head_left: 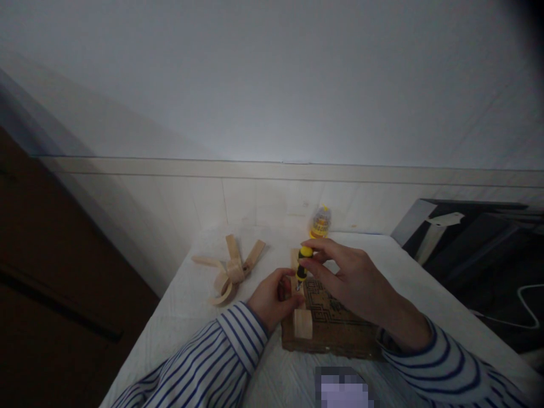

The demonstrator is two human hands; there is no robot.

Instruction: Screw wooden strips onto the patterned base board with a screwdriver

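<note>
The right hand (352,277) pinches a yellow-and-black screwdriver (303,262) upright, tip down at the near-left corner of a dark carved board (335,328). The left hand (274,297) is curled closed beside the tip — touching a pale wooden piece (302,323) on the board. Loose wooden parts (232,269) lie left on the white table (178,317).

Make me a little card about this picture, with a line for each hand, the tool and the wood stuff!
right hand: pinches the top of the screwdriver, which stands upright, tip down
left hand: curled beside the screwdriver's tip; what it grips is hidden
patterned board: lies under both hands, with a curved wood block at its near left corner
wooden pieces: joined bunch, left of the hands, untouched
yellow-capped jar: behind the screwdriver
table: white cover
</note>
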